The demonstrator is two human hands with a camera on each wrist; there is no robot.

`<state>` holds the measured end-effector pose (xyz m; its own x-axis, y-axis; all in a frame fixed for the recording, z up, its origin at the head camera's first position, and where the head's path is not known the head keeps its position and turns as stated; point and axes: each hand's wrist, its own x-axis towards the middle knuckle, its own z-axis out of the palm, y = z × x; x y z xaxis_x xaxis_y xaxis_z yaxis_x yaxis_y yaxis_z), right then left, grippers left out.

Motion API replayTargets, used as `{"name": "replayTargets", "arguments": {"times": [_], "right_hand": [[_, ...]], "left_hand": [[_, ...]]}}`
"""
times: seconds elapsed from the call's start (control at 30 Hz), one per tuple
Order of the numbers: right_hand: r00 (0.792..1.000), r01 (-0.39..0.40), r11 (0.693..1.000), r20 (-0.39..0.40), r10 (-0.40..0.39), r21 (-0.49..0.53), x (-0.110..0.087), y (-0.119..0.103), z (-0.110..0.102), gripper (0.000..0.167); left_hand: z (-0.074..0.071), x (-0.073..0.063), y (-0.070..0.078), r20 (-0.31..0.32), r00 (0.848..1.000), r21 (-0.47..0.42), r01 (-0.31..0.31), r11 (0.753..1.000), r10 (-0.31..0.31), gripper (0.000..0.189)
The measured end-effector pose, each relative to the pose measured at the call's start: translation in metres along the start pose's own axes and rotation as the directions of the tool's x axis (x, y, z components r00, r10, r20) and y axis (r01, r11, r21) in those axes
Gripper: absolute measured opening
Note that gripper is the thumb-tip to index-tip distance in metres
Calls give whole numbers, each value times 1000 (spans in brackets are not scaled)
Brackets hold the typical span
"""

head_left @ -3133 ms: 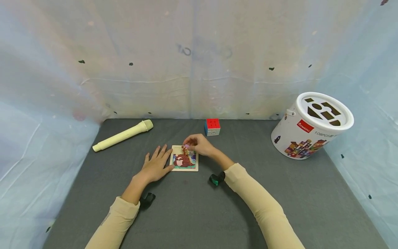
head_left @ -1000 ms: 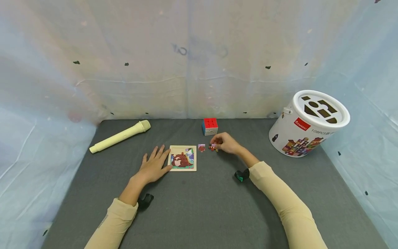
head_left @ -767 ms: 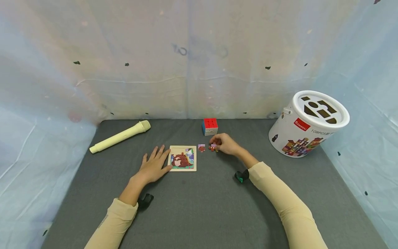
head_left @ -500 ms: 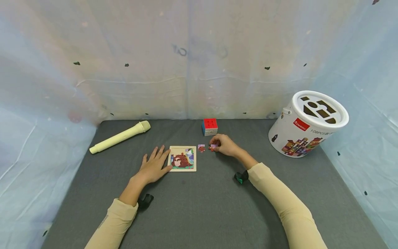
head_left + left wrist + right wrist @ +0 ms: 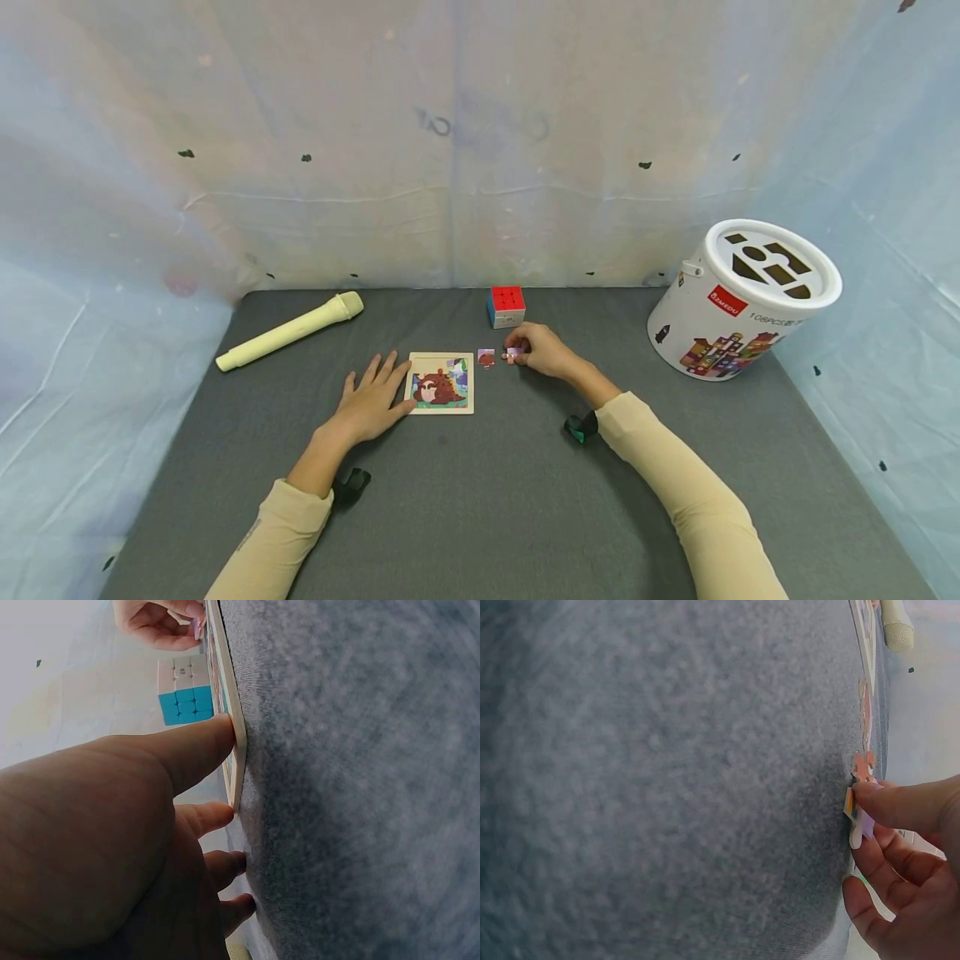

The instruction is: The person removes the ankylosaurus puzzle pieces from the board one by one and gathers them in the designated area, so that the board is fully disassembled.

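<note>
A wooden picture puzzle (image 5: 440,387) with a brown animal on it lies mid-table; the upper part of its tray shows bare wood. My left hand (image 5: 369,406) lies spread at its left side, and in the left wrist view the thumb presses on the tray's rim (image 5: 237,742). One purple and brown puzzle piece (image 5: 486,357) lies just right of the tray. Further right, my right hand (image 5: 546,350) pinches another puzzle piece (image 5: 513,352) between thumb and fingers. In the right wrist view that piece (image 5: 865,823) is close to the cloth; a yellow-edged piece (image 5: 848,802) shows beside it.
A red, white and blue puzzle cube (image 5: 507,307) stands behind my right hand. A pale yellow microphone-shaped stick (image 5: 291,331) lies at the back left. At the right stands a white block bucket (image 5: 738,304) with shaped holes in its lid. Plastic sheeting (image 5: 450,183) surrounds the grey table.
My right hand has gone from above the tray to its right, where one piece lies on the table. Over the last second it has barely shifted; the pinched piece turned slightly. My left hand stayed put.
</note>
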<state>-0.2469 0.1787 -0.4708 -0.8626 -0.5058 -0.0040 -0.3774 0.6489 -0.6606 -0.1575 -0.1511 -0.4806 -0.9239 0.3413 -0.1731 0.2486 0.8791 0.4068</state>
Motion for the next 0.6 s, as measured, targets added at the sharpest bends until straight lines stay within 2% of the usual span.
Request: {"name": "replayTargets", "arguments": {"times": [0.6], "right_hand": [[999, 35, 998, -7, -36, -58, 1, 0, 1, 22]], "left_hand": [[0, 0, 1, -7, 1000, 1, -6, 1000, 6, 73]]}}
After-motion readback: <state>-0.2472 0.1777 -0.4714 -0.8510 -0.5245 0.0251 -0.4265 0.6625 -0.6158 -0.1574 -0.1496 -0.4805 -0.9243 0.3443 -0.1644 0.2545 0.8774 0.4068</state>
